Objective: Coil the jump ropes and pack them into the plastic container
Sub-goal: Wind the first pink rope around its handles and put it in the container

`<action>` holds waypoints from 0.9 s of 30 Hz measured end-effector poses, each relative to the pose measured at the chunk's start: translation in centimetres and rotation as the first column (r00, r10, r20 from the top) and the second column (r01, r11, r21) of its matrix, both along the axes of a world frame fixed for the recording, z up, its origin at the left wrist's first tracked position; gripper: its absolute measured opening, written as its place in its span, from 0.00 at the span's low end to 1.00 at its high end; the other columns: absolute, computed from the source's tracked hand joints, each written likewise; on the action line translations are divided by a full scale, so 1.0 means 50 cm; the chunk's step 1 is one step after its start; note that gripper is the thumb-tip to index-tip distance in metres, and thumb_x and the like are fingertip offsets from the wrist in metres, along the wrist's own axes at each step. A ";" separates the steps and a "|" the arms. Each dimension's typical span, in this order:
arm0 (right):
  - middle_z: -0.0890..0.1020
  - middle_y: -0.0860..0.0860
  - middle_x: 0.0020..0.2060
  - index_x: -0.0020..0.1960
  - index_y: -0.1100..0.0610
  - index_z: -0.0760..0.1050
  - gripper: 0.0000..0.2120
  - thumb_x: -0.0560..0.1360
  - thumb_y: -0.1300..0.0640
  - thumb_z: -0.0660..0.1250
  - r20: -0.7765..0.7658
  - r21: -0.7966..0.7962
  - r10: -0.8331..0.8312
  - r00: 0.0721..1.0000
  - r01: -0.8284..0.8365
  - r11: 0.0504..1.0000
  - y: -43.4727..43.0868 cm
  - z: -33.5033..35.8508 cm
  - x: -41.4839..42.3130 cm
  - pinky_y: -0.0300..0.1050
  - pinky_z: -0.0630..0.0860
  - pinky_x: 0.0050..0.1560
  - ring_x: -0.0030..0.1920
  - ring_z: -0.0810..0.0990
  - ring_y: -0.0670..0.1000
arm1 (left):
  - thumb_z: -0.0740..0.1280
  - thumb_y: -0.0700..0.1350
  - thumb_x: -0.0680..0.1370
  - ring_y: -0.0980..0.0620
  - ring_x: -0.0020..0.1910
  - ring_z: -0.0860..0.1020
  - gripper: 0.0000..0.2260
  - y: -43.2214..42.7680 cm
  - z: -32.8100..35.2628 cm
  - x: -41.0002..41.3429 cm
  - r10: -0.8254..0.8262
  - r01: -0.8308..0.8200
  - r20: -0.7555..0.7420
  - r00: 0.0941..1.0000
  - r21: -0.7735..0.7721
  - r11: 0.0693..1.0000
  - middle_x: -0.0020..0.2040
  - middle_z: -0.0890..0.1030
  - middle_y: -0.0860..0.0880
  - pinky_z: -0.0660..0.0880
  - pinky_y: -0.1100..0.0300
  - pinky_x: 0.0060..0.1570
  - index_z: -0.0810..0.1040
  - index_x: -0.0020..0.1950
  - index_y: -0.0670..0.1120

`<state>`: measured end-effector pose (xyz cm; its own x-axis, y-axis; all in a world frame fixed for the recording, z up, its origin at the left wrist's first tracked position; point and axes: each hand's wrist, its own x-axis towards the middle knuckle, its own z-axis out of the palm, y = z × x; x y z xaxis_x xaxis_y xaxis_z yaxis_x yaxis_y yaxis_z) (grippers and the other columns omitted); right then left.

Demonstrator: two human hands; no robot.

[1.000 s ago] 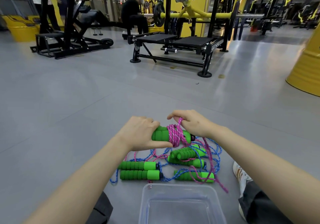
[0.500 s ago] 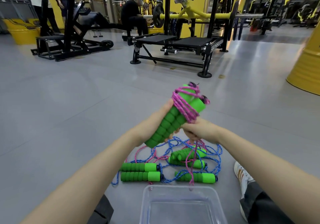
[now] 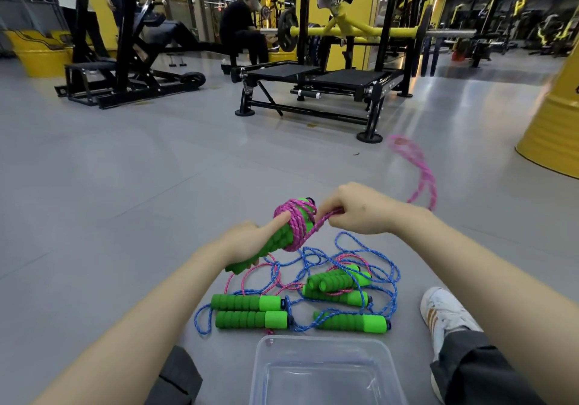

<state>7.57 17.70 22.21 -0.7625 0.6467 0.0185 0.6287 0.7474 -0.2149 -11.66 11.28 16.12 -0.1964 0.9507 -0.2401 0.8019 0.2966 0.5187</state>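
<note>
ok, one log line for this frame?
step: coiling | left hand: holds green handles | right hand: winding pink rope | plastic container: empty

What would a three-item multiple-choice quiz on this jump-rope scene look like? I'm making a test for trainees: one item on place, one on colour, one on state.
1. Where is the plastic container?
A. On the bench
B. On the floor, nearer the person than the loose ropes
C. In the left hand

2. What colour is the rope wound around the held handles?
A. Pink
B. Yellow
C. Black

3. What is in the container?
A. Two coiled ropes
C. Nothing
B. A shoe

Key: 1 B, it sits just below the rope pile in the view. 2 A, the pink rope runs to the right hand, while the left hand grips the handles. 3 C, its clear bottom shows bare.
</note>
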 end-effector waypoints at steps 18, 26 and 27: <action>0.78 0.47 0.36 0.55 0.57 0.73 0.08 0.79 0.60 0.58 -0.177 -0.025 0.000 0.984 -0.005 1.000 0.028 -0.076 0.005 0.49 0.72 0.46 0.40 0.75 0.52 | 0.46 0.79 0.60 0.50 0.37 0.74 0.39 -0.022 0.032 0.042 -0.306 0.625 -0.662 0.685 0.317 0.714 0.35 0.75 0.52 0.67 0.56 0.35 0.74 0.43 0.47; 0.70 0.49 0.28 0.40 0.66 0.73 0.11 0.78 0.68 0.55 -0.080 -0.328 -0.240 0.967 0.202 0.923 -0.003 -0.099 0.030 0.47 0.80 0.48 0.27 0.68 0.46 | 0.54 0.74 0.65 0.54 0.28 0.67 0.33 -0.023 0.033 0.056 -0.352 0.313 -0.004 0.936 0.466 0.828 0.28 0.72 0.50 0.64 0.58 0.32 0.77 0.38 0.44; 0.69 0.51 0.28 0.45 0.67 0.74 0.11 0.79 0.64 0.56 -0.069 -0.345 -0.222 0.973 0.185 0.920 -0.006 -0.111 0.028 0.54 0.79 0.50 0.25 0.67 0.46 | 0.56 0.74 0.67 0.54 0.28 0.68 0.31 -0.022 0.034 0.062 -0.337 0.243 0.133 0.932 0.459 0.855 0.29 0.72 0.49 0.65 0.58 0.32 0.76 0.36 0.45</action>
